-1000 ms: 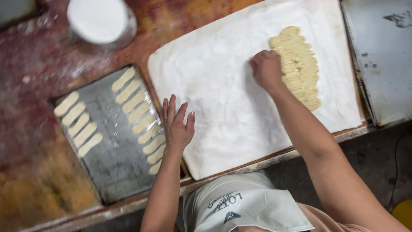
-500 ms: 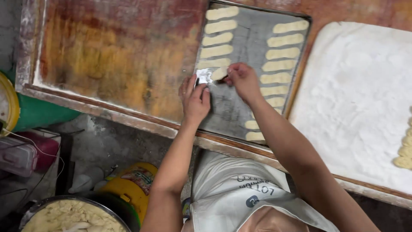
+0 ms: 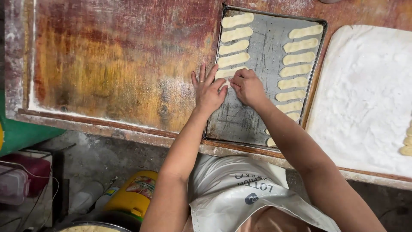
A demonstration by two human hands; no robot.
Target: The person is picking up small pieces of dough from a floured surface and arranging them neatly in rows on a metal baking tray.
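Note:
A dark metal baking tray [image 3: 251, 122] lies on a worn wooden table [image 3: 120, 64]. Two columns of pale oblong dough pieces [image 3: 300, 58] rest on it. My left hand [image 3: 209, 90] lies flat at the tray's left edge, fingers spread, fingertips touching a dough piece [image 3: 225, 73] at the lower end of the left column. My right hand [image 3: 246, 87] is beside it, fingers curled on the same dough piece, pressing it onto the tray.
A white floured cloth [image 3: 365, 94] covers the table to the right, with more dough pieces [image 3: 407, 144] at its right edge. Below the table edge are a yellow container [image 3: 133, 193], a green object [image 3: 21, 133] and a bowl rim [image 3: 90, 227].
The view shifted from the floured cloth to the tray. My right hand left the dough pile, came over to the tray, and both hands now set a piece in the left column.

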